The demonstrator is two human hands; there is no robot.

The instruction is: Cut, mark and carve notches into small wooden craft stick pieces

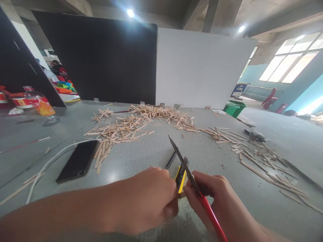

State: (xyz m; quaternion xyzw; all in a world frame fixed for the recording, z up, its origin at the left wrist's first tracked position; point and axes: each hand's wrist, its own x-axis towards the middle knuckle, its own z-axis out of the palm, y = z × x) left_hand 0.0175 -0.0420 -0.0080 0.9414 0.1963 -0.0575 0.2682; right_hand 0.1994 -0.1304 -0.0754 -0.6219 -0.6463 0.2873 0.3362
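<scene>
The red-handled blade [193, 182] is gripped in the right hand [224, 201], its long axis slanted, tip directed forward and left. Whether anything is grasped by the curled left hand [148, 200] cannot be told.

in front of me a black panel [108, 60] and a white panel [199, 67] stand edge to edge on my grey table [143, 153]. overhead i see concrete beams [280, 25] and glaring ceiling lights [130, 13]. to my right are a bright paned window [279, 66], a pale blue wall [254, 74] and, past the green bins [230, 110], a wide grey floor [285, 126].
</scene>
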